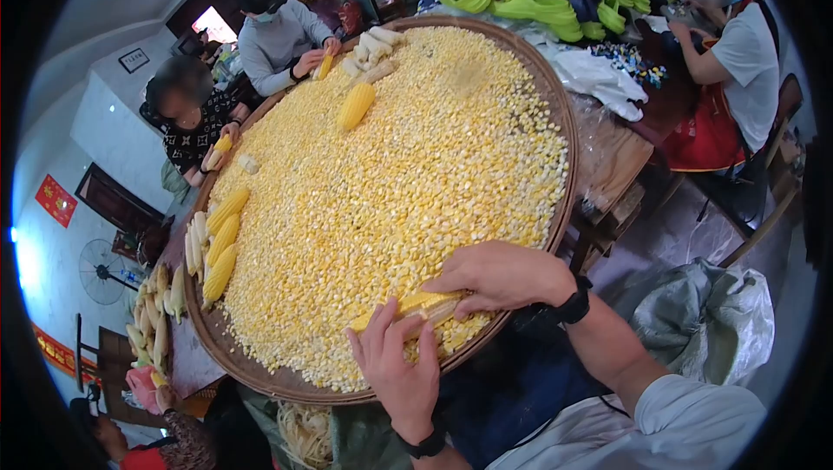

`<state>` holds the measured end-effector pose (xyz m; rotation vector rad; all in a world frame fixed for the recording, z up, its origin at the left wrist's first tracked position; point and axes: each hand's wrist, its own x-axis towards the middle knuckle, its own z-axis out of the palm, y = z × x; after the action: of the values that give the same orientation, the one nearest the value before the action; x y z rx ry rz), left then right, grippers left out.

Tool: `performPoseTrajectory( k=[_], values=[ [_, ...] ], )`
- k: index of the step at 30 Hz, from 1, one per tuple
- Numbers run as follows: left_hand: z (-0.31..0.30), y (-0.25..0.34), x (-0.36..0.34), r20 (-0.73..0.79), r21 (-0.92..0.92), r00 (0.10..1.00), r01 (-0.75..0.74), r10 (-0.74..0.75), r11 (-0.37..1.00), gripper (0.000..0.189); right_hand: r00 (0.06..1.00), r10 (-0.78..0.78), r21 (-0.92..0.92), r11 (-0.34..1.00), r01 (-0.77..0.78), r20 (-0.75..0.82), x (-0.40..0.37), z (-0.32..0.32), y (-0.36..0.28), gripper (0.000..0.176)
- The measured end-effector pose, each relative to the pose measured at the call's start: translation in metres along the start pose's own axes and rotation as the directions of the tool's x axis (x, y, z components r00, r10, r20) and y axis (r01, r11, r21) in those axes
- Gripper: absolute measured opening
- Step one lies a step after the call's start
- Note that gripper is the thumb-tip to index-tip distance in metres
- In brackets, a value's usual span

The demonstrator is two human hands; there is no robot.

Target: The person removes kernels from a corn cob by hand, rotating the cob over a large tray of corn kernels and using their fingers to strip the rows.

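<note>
A partly stripped corn cob (425, 307) lies across my two hands, low over the front edge of a big round tray (564, 210) heaped with loose corn kernels (373, 210). My left hand (401, 366) is wrapped round the cob's left part, fingers over its near side. On the cob's right part, my right hand (499, 275) presses with thumb and fingers. Yellow rows show along the cob's upper side, and a bare pale strip shows below them. Dark bands circle both my wrists.
Whole yellow cobs (222, 272) lie at the tray's left edge; another (357, 106) and bare cobs (371, 49) lie toward the back. Co-workers (282, 40) handle corn around the far left. Green shoes (538, 6) are piled behind; a person (737, 62) sits at right.
</note>
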<state>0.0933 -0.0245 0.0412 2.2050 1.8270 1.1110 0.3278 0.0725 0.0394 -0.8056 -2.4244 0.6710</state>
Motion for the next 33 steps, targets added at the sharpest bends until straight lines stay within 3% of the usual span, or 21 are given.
performPoseTrajectory(
  k=[11, 14, 17, 33],
  values=[
    [-0.003, 0.006, 0.004, 0.028, 0.001, 0.999, 0.020, -0.020, 1.000, 0.025, 0.999, 0.025, 0.023, 0.999, -0.025, 0.033, 0.002, -0.004, -0.003, 0.061],
    [0.000, -0.002, 0.002, 0.069, 0.140, 0.993, -0.102, 0.093, 0.985, 0.029, 0.999, 0.025, 0.028, 0.999, -0.026, 0.041, 0.003, -0.004, -0.003, 0.061],
    [-0.001, -0.003, 0.000, 0.060, 0.090, 0.995, -0.084, 0.078, 0.992, 0.035, 0.999, 0.016, 0.014, 1.000, -0.016, 0.035, 0.003, -0.002, 0.000, 0.061],
    [0.001, -0.005, -0.001, 0.003, -0.010, 1.000, -0.023, 0.023, 1.000, 0.016, 0.998, 0.016, -0.013, 1.000, -0.015, 0.060, 0.002, -0.004, -0.001, 0.061]
  ],
)
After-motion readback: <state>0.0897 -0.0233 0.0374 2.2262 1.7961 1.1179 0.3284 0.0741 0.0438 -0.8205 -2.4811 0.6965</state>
